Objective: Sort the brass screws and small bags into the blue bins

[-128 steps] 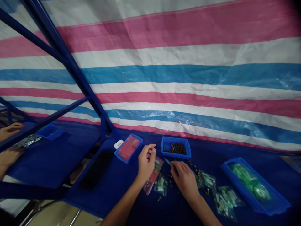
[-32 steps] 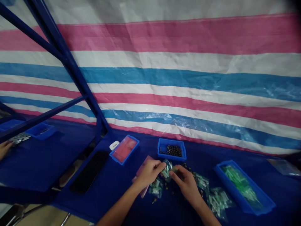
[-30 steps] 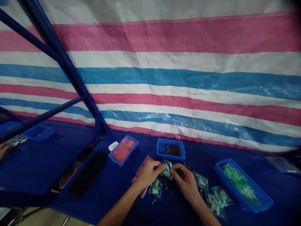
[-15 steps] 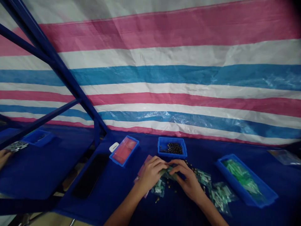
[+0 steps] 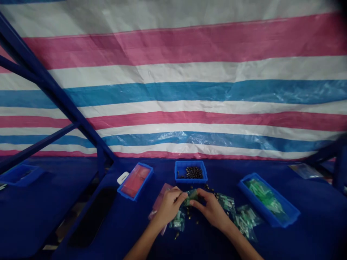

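Between my two hands is a small green plastic bag (image 5: 192, 195), pinched at its left side by my left hand (image 5: 171, 205) and at its right side by my right hand (image 5: 211, 208). Pink plastic bags (image 5: 160, 198) lie beside and partly under my left hand. Just below the held bag rests another filled green bag (image 5: 178, 221). More filled clear-green bags (image 5: 246, 219) are to the right of my right hand. Small dark and brass-coloured pieces are scattered around my hands. Behind them stands a blue bin (image 5: 191, 172) with dark small parts.
A blue bin of pink bags (image 5: 136, 180) and a white case (image 5: 123, 177) are at the left, near a black phone-like slab (image 5: 93, 216). At the right is a blue bin of green bags (image 5: 268, 200). A blue metal frame (image 5: 65, 104) rises at the left.
The view has shifted a little to the right. My fingers have drawn apart slightly, showing more of the green bag. Another person's hand at the far left has left the view.
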`<state>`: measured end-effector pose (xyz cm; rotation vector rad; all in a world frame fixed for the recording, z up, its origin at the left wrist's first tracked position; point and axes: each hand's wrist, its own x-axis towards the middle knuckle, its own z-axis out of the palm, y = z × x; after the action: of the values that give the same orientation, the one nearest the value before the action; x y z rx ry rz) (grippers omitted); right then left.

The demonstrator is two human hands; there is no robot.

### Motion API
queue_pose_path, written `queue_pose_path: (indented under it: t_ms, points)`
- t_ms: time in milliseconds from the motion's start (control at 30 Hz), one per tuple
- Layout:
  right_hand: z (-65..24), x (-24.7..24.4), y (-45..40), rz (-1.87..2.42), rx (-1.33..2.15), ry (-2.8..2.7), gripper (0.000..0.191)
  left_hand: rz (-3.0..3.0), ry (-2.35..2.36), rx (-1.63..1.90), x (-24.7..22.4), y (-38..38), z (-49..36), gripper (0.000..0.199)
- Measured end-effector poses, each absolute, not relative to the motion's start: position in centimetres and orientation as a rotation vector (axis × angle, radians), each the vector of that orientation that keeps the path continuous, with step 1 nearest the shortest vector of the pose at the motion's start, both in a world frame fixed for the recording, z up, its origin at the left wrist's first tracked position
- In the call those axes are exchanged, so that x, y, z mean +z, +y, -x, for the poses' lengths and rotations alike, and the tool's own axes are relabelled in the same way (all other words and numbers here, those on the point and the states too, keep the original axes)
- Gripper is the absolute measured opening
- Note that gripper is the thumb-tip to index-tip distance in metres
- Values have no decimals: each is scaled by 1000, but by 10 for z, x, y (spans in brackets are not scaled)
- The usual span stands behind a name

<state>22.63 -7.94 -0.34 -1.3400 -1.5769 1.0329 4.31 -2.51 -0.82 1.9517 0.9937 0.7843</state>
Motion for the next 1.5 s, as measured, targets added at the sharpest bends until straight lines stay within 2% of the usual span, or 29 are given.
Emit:
queue_pose_path:
  t_ms: [133,267,367,433,500,667,900,1033,1133,1267,1400,1500]
  points:
    - [-253,5,-73,1392,730,-1495,22,-1894,1006,851,-8,-24,-42,34]
    - [-317,14,-78,1494,235,-1341,31,-2050,1076,972,-12,-19,-35,27]
    - [-365,15,-101,1736,-139,-1111,39,-2150,1101,1052,-16,-16,-31,25]
    - [-386,9,-119,1841,-385,-1067,36,-2176,1120,1092,-18,-14,-30,25]
    - [-400,-1,-133,1895,-489,-1217,32,-2199,1123,1107,-20,-13,-31,25]
    - [-415,-24,-141,1907,-514,-1624,31,-2258,1102,1095,-23,-12,-34,23]
    - [-391,-12,-137,1894,-690,-1523,25,-2312,1114,1104,-24,-10,-34,22]
    - [-358,-22,-128,1703,-374,-1914,27,-2337,1088,1091,-25,-12,-36,22]
    - [-349,-44,-120,1791,-224,-2025,30,-2348,1088,1052,-26,-15,-38,22]
    - [-357,-62,-111,1838,-137,-1990,18,-2354,1116,1037,-24,-19,-40,23]
    - [-356,-49,-109,1790,56,-1884,18,-2344,1139,1053,-21,-21,-40,24]
    - [-332,-23,-108,1809,195,-1708,24,-2328,1123,1057,-17,-23,-39,23]
